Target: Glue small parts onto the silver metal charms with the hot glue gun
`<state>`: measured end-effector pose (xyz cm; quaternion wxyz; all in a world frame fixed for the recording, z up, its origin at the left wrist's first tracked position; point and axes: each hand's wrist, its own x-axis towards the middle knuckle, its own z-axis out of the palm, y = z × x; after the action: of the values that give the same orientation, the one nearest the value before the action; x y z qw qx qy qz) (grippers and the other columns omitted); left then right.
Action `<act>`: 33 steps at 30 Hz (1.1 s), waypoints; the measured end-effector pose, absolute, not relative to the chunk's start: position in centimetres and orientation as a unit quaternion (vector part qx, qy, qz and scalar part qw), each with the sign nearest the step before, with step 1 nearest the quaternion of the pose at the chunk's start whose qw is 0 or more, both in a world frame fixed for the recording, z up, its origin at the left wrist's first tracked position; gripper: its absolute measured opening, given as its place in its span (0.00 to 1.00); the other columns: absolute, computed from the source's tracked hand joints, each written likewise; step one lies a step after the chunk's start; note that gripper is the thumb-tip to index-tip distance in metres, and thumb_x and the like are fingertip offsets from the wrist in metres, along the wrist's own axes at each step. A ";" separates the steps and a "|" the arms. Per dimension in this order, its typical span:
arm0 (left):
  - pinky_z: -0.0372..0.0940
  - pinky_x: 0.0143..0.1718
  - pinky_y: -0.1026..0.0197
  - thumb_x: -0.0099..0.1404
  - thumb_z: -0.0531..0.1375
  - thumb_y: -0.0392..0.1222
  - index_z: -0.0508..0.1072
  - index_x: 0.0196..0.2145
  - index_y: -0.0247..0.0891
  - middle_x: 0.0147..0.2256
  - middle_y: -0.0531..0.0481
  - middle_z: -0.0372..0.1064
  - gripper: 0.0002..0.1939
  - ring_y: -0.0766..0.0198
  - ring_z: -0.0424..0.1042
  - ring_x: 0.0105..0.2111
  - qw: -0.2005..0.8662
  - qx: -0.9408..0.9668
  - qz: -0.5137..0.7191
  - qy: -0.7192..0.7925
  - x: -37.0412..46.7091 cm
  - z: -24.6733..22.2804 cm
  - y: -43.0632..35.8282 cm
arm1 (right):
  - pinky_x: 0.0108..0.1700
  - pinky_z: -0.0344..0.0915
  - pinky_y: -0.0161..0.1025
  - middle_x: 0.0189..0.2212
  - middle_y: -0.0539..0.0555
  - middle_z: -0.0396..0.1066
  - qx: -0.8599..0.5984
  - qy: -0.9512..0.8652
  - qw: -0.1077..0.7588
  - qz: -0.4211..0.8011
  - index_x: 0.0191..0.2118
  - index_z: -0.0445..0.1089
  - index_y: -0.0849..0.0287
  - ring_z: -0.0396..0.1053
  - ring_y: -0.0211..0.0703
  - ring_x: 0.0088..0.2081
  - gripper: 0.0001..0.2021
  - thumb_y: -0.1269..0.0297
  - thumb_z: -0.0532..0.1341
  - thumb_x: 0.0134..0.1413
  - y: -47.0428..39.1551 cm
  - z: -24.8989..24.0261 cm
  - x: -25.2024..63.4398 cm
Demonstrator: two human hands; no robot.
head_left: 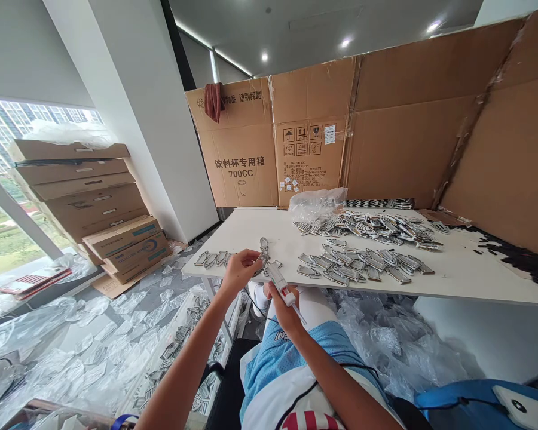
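A clip [264,253] is pinched between the thumb and fingertips of the left hand [242,270], which are brought together over the front edge of the table [251,230]. A tube [280,283] with a red band is gripped by the right hand [289,310], its fingers curled around the banded end; its other end is pointed towards the clip, and a thin rod is seen sticking out behind, towards the lap. Whether the clip is touched by the tube cannot be told. More clips are seen on the table just beside the tube's front end. To the left of the left hand, a row [214,259] of clips is laid out near the table's edge. To the right of the tube, clips are heaped in a near pile [363,263] and, behind it, a far pile [376,228], with a clear bag [318,205] lying at the far pile's left end. Black strips [524,263] are strewn at the table's right end. The table is backed by cardboard [399,131], over whose top edge a dark red cloth [213,101] is hung. On the left, boxes [130,245] are stacked by the window, and the floor is covered with plastic film [98,322]
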<state>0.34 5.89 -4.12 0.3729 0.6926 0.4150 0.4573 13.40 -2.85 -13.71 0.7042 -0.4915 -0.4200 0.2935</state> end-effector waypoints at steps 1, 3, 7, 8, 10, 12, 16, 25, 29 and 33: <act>0.78 0.41 0.54 0.56 0.74 0.50 0.85 0.39 0.40 0.36 0.45 0.85 0.15 0.54 0.83 0.37 0.375 0.692 0.455 0.417 0.4 -4.1 5.8 | 0.38 0.67 0.49 0.20 0.55 0.73 -0.491 -0.420 0.705 0.292 0.19 0.69 0.52 0.71 0.52 0.28 0.35 0.26 0.66 0.61 -2.8 -13.8 13.4; 0.78 0.42 0.54 0.56 0.74 0.50 0.85 0.39 0.40 0.37 0.45 0.85 0.15 0.54 0.83 0.38 0.381 0.691 0.450 0.418 0.4 -4.0 5.7 | 0.37 0.66 0.49 0.19 0.54 0.71 -0.495 -0.417 0.706 0.288 0.18 0.67 0.52 0.70 0.51 0.27 0.36 0.25 0.65 0.61 -2.8 -13.8 13.4; 0.76 0.43 0.55 0.56 0.74 0.49 0.85 0.39 0.40 0.37 0.45 0.85 0.15 0.55 0.82 0.39 0.397 0.683 0.447 0.419 0.5 -3.7 5.5 | 0.32 0.63 0.45 0.16 0.51 0.64 -0.500 -0.409 0.702 0.299 0.17 0.61 0.50 0.64 0.45 0.24 0.36 0.26 0.65 0.61 -2.9 -13.6 13.4; 0.76 0.43 0.55 0.55 0.74 0.49 0.85 0.39 0.40 0.37 0.45 0.85 0.16 0.55 0.82 0.39 0.401 0.680 0.448 0.419 0.6 -3.7 5.4 | 0.31 0.62 0.44 0.15 0.50 0.62 -0.499 -0.408 0.701 0.306 0.17 0.60 0.50 0.63 0.44 0.23 0.36 0.27 0.66 0.61 -3.0 -13.5 13.4; 0.75 0.43 0.55 0.54 0.74 0.50 0.84 0.39 0.40 0.36 0.45 0.84 0.16 0.56 0.81 0.38 0.408 0.675 0.450 0.419 0.7 -3.6 5.4 | 0.29 0.60 0.43 0.14 0.48 0.57 -0.497 -0.407 0.698 0.316 0.16 0.58 0.49 0.60 0.43 0.23 0.36 0.28 0.66 0.61 -3.1 -13.4 13.4; 0.75 0.42 0.55 0.54 0.74 0.50 0.84 0.38 0.40 0.36 0.45 0.84 0.16 0.56 0.81 0.37 0.412 0.671 0.452 0.418 0.8 -3.6 5.3 | 0.29 0.59 0.43 0.14 0.46 0.55 -0.496 -0.409 0.697 0.319 0.16 0.57 0.49 0.58 0.42 0.22 0.35 0.30 0.65 0.61 -3.1 -13.3 13.4; 0.73 0.41 0.55 0.54 0.75 0.50 0.84 0.38 0.40 0.35 0.45 0.84 0.16 0.56 0.80 0.36 0.413 0.668 0.454 0.420 0.8 -3.6 5.2 | 0.27 0.58 0.42 0.14 0.46 0.54 -0.493 -0.411 0.699 0.314 0.16 0.55 0.49 0.58 0.41 0.22 0.33 0.34 0.65 0.63 -3.0 -13.5 13.5; 0.73 0.40 0.56 0.54 0.74 0.49 0.84 0.38 0.39 0.35 0.46 0.84 0.16 0.57 0.80 0.35 0.410 0.673 0.454 0.416 0.9 -3.5 5.0 | 0.27 0.55 0.41 0.15 0.46 0.56 -0.496 -0.408 0.701 0.311 0.17 0.56 0.49 0.57 0.40 0.22 0.31 0.38 0.65 0.63 -2.8 -14.0 13.5; 0.73 0.39 0.57 0.55 0.74 0.49 0.84 0.38 0.40 0.35 0.46 0.83 0.15 0.58 0.80 0.35 0.407 0.676 0.453 0.416 0.9 -3.4 4.9 | 0.26 0.55 0.41 0.15 0.47 0.56 -0.503 -0.403 0.701 0.306 0.17 0.56 0.49 0.56 0.40 0.22 0.32 0.37 0.66 0.62 -2.7 -14.3 13.5; 0.74 0.40 0.57 0.55 0.73 0.49 0.84 0.39 0.40 0.35 0.46 0.83 0.16 0.58 0.80 0.36 0.403 0.677 0.452 0.418 0.9 -3.4 4.9 | 0.26 0.55 0.41 0.14 0.47 0.55 -0.507 -0.404 0.699 0.301 0.17 0.55 0.49 0.55 0.40 0.22 0.33 0.36 0.67 0.61 -2.6 -14.5 13.6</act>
<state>0.93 4.93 -3.42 0.4035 0.6767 0.4180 0.4522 13.59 -2.56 -14.50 0.6995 -0.5068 -0.4042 0.3009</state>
